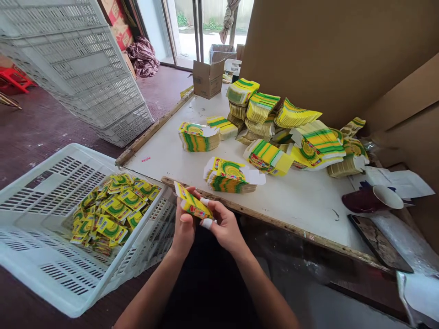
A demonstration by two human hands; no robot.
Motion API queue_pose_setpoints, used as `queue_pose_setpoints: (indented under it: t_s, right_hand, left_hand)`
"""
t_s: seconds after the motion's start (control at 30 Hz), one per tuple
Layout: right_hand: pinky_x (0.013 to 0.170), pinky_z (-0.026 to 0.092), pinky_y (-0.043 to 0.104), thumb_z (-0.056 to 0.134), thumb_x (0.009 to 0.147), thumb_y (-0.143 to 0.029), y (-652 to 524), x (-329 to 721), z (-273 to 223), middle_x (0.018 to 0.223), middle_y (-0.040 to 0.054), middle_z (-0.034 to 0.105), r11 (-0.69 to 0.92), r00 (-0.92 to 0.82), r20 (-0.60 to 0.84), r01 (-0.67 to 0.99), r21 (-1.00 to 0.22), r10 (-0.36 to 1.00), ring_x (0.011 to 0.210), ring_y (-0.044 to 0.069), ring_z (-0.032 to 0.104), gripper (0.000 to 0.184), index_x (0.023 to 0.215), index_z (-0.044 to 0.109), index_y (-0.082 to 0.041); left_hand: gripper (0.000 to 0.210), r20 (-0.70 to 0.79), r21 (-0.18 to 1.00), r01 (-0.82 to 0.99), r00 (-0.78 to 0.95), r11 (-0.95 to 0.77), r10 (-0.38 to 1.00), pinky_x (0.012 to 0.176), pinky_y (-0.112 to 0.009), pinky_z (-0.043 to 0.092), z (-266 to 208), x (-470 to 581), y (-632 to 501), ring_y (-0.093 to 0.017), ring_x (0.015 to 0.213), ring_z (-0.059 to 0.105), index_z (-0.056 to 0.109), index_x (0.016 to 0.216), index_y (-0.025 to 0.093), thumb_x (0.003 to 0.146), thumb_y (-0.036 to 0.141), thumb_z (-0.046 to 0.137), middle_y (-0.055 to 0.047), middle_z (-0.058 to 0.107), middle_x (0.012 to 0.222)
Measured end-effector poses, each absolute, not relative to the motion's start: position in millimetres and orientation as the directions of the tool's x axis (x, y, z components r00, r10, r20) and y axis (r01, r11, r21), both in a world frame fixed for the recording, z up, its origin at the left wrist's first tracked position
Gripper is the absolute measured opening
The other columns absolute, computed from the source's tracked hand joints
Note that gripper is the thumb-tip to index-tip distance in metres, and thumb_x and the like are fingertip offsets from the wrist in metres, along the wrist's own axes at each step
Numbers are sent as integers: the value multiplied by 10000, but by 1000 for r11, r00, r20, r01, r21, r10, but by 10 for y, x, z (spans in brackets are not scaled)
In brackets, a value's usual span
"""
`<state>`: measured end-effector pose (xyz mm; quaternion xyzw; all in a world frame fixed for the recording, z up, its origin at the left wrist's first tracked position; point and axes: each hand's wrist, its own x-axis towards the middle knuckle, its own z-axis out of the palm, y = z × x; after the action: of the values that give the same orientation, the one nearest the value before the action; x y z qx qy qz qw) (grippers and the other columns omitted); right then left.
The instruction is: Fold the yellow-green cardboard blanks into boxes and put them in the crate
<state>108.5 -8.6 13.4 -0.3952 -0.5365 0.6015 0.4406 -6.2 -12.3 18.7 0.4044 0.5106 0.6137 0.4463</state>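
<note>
You held one small yellow carton (196,204) with both hands, just off the near edge of the worktop (295,203), not far from its near left corner. Your left hand (184,228) was closed around the left part of this carton, the thumb at the front and other fingers behind. Your right hand (224,226) was pinching the right end between the thumb and the forefinger (both of them wore white wrappings (206,223) at the tips). How the remaining right fingers were placed, I cannot tell. Nearest to your hands, a flat carton stack (226,178) lay along the near edge, and a second stack (197,138) stood farther back, toward the left edge. A large pile of cartons (264,109) occupied the far side. Beside the near left corner, a white basket (73,150) contained many yellow packets (118,208). Toward the right edge there was a dark cup (360,201), lying on its side, and near it a phone (379,242) at the near right corner.
</note>
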Motion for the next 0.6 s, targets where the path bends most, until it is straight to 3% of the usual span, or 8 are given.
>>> queue_pose_setpoints:
  t_s: [0.07,0.17,0.27,0.37,0.47,0.53,0.6]
  right_hand:
    - [824,541,317,722,783,-373,-63,1133,135,981,36,696,30,-246,56,-108,-994,968,901,195,662,297,1044,703,-234]
    - [681,523,274,694,812,-320,-62,1153,130,775,8,664,140,-166,146,-52,-989,975,729,160,630,104,833,734,-226]
    - [650,518,274,667,835,-263,-65,1190,122,744,7,661,233,-127,229,17,-972,965,692,156,623,90,801,746,-234]
    - [663,527,293,611,881,-229,-51,1331,131,806,23,686,345,-193,311,173,-923,930,727,166,632,160,914,765,-264]
    - [726,526,336,534,938,-190,-49,1496,153,834,41,700,526,-376,397,355,-773,837,787,184,626,257,991,764,-292]
    - [753,520,369,507,964,-182,-71,1545,169,837,59,707,617,-490,402,440,-652,774,806,199,614,276,1001,762,-284]
    - [777,523,394,516,967,-189,-112,1538,182,835,70,710,675,-564,395,470,-568,725,812,212,606,256,990,759,-268]
  left_hand:
    - [704,33,976,-197,-284,-92,958,768,-339,559,140,-51,-145,-197,818,638,634,1082,232,710,823,547,-62,665,954]
    - [439,-8,958,-263,-421,-113,907,701,-275,544,49,-40,-132,-152,698,637,700,873,209,738,626,704,-13,702,770]
    - [415,-30,957,-274,-425,-97,905,692,-280,550,22,-122,-99,-162,668,653,723,727,192,673,600,773,-15,723,705]
    - [506,-9,972,-229,-253,-50,967,792,-366,572,131,-363,-77,-247,852,710,759,891,182,754,661,665,-95,770,914]
    - [752,118,990,-57,-112,-125,987,919,-427,542,279,-637,-87,-307,1110,663,647,1249,202,780,775,514,-149,697,1224]
    - [899,137,971,189,58,-145,989,1012,-469,492,321,-713,-111,-348,1219,603,567,1347,210,655,778,656,-165,633,1331]
    - [991,34,895,424,246,-139,969,1037,-502,472,300,-663,-144,-385,1226,591,565,1337,208,497,656,840,-171,628,1334]
